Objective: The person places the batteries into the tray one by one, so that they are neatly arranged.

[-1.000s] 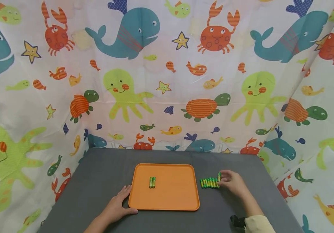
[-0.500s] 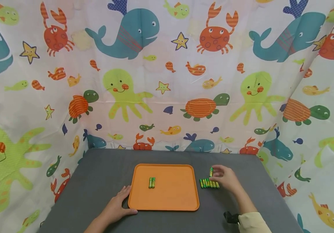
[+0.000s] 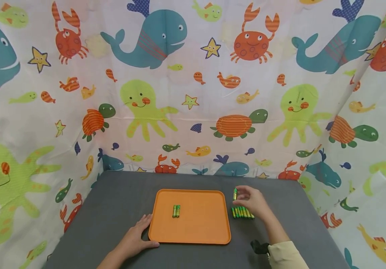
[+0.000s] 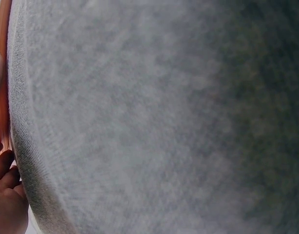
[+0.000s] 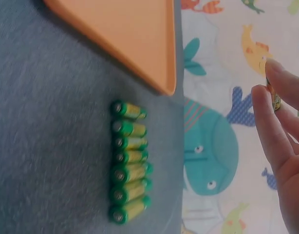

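My right hand pinches a green-and-yellow battery between thumb and fingers, held upright above the table just right of the tray. In the right wrist view the battery is mostly covered by the fingers. Below that hand, a row of several matching batteries lies side by side on the table. Two more batteries lie together on the orange tray, left of its middle. My left hand rests at the tray's left edge, fingers extended along the rim and thumb near the front left corner.
The dark grey table is enclosed at the back and sides by a white curtain printed with sea animals. A black wrist device sits at the right cuff. Grey cloth fills most of the left wrist view.
My right hand has lifted a battery from the right end of the row and carried it leftward over the others toward the tray. The left hand and tray have stayed put.
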`<state>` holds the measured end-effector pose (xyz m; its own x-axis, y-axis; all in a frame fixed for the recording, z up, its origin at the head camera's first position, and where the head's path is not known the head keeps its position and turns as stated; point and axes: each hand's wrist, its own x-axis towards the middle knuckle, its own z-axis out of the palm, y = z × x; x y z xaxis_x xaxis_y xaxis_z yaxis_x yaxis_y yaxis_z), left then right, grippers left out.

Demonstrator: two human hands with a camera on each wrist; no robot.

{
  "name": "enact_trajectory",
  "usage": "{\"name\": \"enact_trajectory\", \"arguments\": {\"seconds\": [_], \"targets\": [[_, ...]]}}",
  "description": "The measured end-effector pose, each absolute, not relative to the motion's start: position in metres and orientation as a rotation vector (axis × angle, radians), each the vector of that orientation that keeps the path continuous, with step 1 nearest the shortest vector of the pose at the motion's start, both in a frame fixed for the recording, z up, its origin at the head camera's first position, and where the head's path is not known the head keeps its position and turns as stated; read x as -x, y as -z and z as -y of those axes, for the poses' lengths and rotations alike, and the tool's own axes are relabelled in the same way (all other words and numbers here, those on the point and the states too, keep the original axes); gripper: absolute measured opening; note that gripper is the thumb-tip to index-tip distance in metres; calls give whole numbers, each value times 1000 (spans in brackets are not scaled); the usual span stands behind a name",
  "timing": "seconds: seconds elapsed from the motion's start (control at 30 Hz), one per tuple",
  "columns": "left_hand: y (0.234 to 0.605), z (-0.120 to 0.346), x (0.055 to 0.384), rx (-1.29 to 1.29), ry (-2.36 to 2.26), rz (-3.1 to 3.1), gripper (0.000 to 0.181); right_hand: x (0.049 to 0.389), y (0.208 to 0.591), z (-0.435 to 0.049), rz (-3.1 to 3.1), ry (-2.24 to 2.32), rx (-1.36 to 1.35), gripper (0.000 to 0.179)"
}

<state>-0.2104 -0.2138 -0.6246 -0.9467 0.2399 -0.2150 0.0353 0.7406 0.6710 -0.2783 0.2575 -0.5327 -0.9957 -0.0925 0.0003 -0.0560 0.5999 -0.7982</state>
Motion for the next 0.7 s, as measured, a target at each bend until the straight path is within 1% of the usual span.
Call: {"name": "enact_trajectory", "arguments": {"seconds": [0.3,0.53,0.7], "targets": [[624,213,210,-208,-1013,-2656,116,281,526,-231,-2734,1426,163,50],[624,212,210,-212,-1020,-2644,116,282,525,-213,-2734,1416,164,52],[624,212,211,-216,-1025,-2644,116,284,524,-203,-2724,1430,214,51]]}}
